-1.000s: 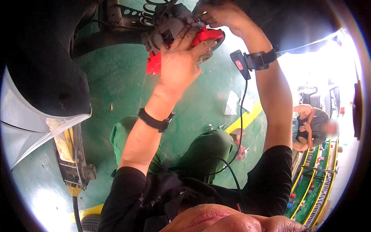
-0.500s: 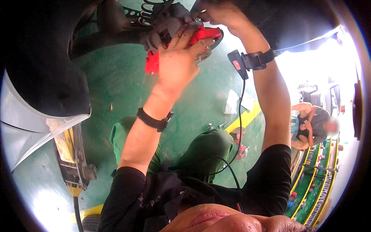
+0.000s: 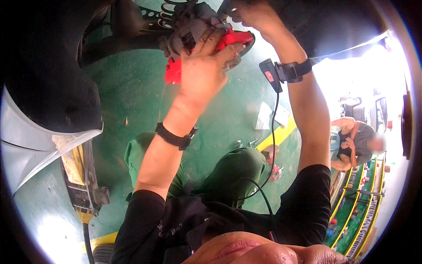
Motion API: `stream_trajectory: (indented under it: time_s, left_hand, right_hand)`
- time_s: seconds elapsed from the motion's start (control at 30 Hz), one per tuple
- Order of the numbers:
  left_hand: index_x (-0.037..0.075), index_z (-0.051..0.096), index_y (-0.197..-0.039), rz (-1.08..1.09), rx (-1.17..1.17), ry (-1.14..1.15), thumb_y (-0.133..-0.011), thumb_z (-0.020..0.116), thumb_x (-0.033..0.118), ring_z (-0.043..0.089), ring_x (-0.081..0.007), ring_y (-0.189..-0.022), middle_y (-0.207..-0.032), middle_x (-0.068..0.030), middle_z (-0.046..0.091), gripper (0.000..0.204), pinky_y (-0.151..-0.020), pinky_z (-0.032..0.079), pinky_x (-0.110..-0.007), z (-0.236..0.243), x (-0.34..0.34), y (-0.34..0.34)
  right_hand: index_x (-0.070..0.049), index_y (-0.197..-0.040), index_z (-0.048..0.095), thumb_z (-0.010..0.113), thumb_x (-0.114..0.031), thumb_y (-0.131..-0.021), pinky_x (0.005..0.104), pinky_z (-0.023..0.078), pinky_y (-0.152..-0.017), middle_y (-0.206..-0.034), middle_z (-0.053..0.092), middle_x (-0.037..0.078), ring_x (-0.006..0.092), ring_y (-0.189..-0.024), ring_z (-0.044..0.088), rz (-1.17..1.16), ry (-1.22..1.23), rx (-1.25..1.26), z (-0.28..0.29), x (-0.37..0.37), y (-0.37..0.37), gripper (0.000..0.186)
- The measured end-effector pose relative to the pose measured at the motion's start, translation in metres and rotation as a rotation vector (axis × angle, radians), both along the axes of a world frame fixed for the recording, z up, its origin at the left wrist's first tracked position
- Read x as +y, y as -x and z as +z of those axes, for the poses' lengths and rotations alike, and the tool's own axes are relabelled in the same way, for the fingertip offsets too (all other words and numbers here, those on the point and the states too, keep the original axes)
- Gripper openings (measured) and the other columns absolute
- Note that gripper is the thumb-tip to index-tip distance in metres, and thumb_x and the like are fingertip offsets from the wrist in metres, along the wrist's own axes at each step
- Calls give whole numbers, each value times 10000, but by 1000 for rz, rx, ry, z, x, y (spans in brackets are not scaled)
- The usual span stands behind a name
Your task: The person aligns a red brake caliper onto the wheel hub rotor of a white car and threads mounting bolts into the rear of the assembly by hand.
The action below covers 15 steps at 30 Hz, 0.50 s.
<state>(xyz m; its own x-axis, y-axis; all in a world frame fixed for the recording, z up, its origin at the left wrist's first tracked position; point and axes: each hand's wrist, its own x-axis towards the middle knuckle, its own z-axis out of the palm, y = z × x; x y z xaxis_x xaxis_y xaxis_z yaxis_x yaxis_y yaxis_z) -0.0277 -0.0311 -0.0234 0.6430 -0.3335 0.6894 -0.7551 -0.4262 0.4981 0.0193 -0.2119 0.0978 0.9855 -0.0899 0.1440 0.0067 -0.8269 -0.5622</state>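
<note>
My left hand (image 3: 203, 70) grips a red brake caliper (image 3: 174, 72) and the dark grey metal wheel assembly (image 3: 182, 33) at the top middle, fingers curled over it and thumb against the red part. Just right of the assembly's top, my right hand (image 3: 255, 17) has its fingers bent in close to a small fitting; what they hold, if anything, is hidden and blurred. A dark coil spring (image 3: 168, 15) shows behind the assembly, inside the wheel arch.
A silver body panel (image 3: 33, 149) and a floor jack (image 3: 83, 185) are at left. Small bolts (image 3: 252, 143), white packets (image 3: 263, 116) and red-and-grey parts (image 3: 272, 171) lie on the green floor. At right, a seated person (image 3: 360, 138) is beside yellow-edged racks (image 3: 356, 202).
My right hand has shifted slightly up and left, its fingers moving at the top of the assembly. My left hand and the red caliper have moved very slightly up and left.
</note>
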Motion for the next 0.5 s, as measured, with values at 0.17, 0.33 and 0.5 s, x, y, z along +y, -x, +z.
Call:
stream_trajectory:
  time_s: [0.17,0.33,0.5]
  left_hand:
    - [417,693,-1245,-15,31,-3,-748,681,-5,562,-266,-1298,-1395,0,605,651,-1010,443,-593,-1,0,-1]
    - [417,699,-1239,-14,30,2,-749,679,-11,565,-262,-1296,-1384,-2,608,651,-996,444,-590,0,1,-2]
    - [419,700,-1238,1,0,-7,-750,687,1,567,-263,-1293,-1368,-11,616,643,-1006,437,-590,0,-1,0]
  right_hand:
    - [44,-939,734,661,-178,-948,343,508,-679,-895,741,151,188,-768,656,-12,-463,-82,-15,-5,2,233]
    - [22,-950,743,633,-215,-967,387,529,-695,-908,740,186,223,-747,673,-181,9,10,-4,14,7,262]
    - [28,-926,729,616,-248,-968,376,533,-729,-870,741,182,226,-780,685,54,280,-123,3,3,10,301]
